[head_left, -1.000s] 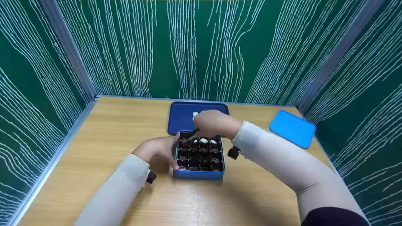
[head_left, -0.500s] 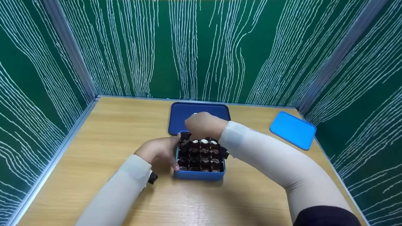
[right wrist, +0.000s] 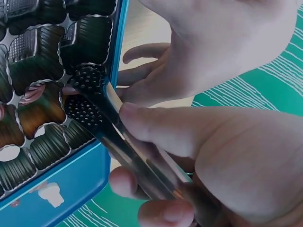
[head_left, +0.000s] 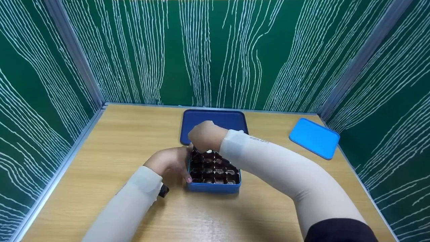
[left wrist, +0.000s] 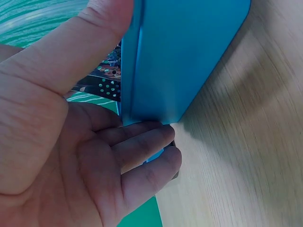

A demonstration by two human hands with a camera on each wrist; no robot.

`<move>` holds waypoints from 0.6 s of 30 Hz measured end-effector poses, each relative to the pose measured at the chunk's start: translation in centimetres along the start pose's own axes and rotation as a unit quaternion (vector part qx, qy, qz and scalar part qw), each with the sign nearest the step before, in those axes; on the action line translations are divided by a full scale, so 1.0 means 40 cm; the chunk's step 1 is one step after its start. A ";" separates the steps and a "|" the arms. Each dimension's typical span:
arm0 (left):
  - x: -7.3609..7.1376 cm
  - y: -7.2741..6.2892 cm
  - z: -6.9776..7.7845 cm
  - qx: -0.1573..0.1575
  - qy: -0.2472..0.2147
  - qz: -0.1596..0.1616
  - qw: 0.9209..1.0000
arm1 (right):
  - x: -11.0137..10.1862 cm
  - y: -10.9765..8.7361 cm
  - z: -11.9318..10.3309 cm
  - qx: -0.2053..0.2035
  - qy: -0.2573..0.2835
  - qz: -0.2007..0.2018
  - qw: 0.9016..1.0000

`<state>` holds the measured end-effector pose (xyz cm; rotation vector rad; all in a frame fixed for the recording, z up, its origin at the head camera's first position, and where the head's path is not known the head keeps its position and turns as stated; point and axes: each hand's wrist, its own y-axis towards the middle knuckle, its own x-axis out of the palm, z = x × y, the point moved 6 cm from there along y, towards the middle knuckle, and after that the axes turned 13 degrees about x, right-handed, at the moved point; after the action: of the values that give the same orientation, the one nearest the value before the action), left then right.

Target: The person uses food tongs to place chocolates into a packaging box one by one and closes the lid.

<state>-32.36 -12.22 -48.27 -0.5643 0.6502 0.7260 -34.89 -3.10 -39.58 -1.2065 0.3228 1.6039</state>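
A blue box (head_left: 213,188) stands on the table, fitted with a dark, shiny divided insert (head_left: 214,171). My left hand (head_left: 172,162) holds its left side, thumb on the near corner and fingers toward the far one. Over the far-left part of the box, my right hand (head_left: 204,136) grips metal tongs (right wrist: 142,171). The tongs' perforated tips (right wrist: 86,111) sit at a compartment by the rim; something pinkish shows between them, too hidden to name. A white piece (head_left: 209,151) lies in a far-row compartment. My right hand and sleeve cover part of the insert.
Behind the box lies a dark blue tray (head_left: 231,117), partly hidden by my right hand. A bright blue lid-like tray (head_left: 314,137) is at the table's right. Green walls with white lines enclose the wooden table (head_left: 134,124). A white shape (right wrist: 51,194) shows on blue beyond the rim.
My right hand has moved left over the box's far-left corner, covering more of the far row and the white piece on the dark tray. The left hand and box have stayed put.
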 end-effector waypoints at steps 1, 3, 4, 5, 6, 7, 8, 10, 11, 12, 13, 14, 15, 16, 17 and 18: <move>0.000 0.000 0.000 0.000 -0.001 0.001 1.000 | -0.001 0.001 0.000 0.003 0.001 -0.001 1.000; 0.000 0.000 -0.001 0.000 0.000 0.001 1.000 | 0.000 0.006 0.003 0.010 0.008 -0.007 1.000; 0.000 0.000 -0.001 0.000 -0.002 0.001 1.000 | 0.000 0.009 0.005 0.015 0.011 -0.011 1.000; -0.001 0.001 -0.001 0.002 -0.001 0.002 1.000 | 0.001 0.012 0.007 0.019 0.012 -0.014 1.000; -0.001 0.001 -0.001 0.002 0.001 0.001 1.000 | 0.001 0.016 0.008 0.023 0.013 -0.015 1.000; -0.001 0.001 -0.001 0.001 0.003 0.001 1.000 | 0.002 0.019 0.010 0.026 0.013 -0.015 0.999; -0.001 0.001 0.000 0.001 0.006 0.002 1.000 | 0.004 0.022 0.010 0.028 0.013 -0.014 0.999; -0.001 0.002 0.000 -0.001 0.011 0.002 1.000 | 0.006 0.025 0.010 0.030 0.010 -0.008 0.999; -0.001 0.002 0.000 -0.001 0.011 0.002 1.000 | 0.007 0.025 0.010 0.031 0.009 -0.003 0.999; 0.000 0.001 0.001 -0.002 0.010 0.002 1.000 | 0.008 0.023 0.010 0.032 0.010 0.001 0.999; 0.001 0.001 0.001 -0.004 0.007 0.003 1.000 | 0.008 0.021 0.010 0.032 0.012 0.005 0.999; 0.002 0.002 0.002 -0.004 0.004 0.004 1.000 | 0.007 0.019 0.010 0.032 0.016 0.010 0.999; 0.003 0.002 0.002 -0.004 0.002 0.005 1.000 | 0.006 0.015 0.012 0.032 0.019 0.015 0.999; 0.004 0.002 0.002 -0.006 0.000 0.005 1.000 | 0.004 0.010 0.014 0.031 0.026 0.017 0.999; 0.006 0.001 0.003 -0.008 -0.005 0.005 1.000 | 0.002 0.006 0.018 0.031 0.033 0.019 0.999; 0.006 0.001 0.004 -0.010 -0.004 0.004 1.000 | -0.001 0.001 0.023 0.030 0.041 0.018 0.999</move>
<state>-32.21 -11.99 -48.36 -0.5783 0.6393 0.7428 -35.40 -2.48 -39.14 -1.2295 0.4448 1.5676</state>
